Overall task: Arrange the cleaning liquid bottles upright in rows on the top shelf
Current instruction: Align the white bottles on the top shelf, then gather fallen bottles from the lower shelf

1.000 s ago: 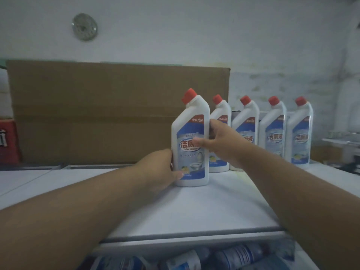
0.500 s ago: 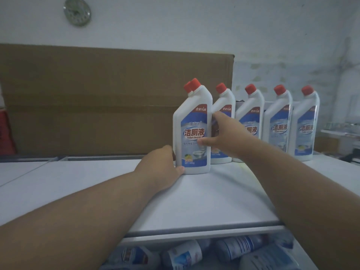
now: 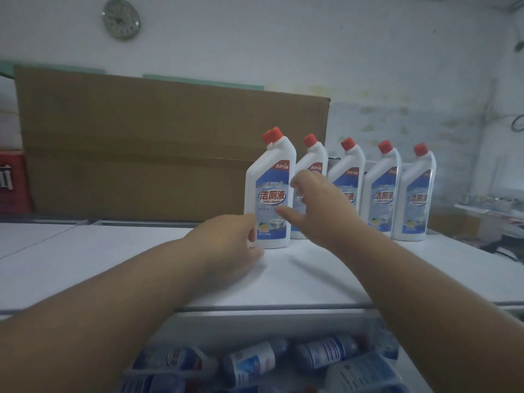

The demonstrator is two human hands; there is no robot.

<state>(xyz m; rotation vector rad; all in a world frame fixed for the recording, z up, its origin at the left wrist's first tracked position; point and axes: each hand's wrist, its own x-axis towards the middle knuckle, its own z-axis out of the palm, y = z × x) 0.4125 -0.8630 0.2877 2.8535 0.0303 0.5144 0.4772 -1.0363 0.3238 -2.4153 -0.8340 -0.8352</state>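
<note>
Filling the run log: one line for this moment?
front bottle: upright on shelf | left hand: at its base | right hand: open, releasing

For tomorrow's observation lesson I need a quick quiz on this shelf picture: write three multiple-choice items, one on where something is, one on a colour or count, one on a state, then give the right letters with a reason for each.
1. Where does the front toilet cleaner bottle stand?
A. At the left end of the bottles on the top shelf
B. On top of the cardboard box
C. Lying below the shelf

2. What colour are the bottle caps?
A. Blue
B. Red
C. Green

3. What is the right hand doing?
A. Gripping a cap
B. Lying flat on the shelf
C. Open, fingers spread beside the front bottle

Answers:
1 A: it stands upright on the white shelf, the others to its right, the left hand at its base.
2 B: every upright bottle has a red cap.
3 C: the fingers are spread and curl round nothing.
</note>
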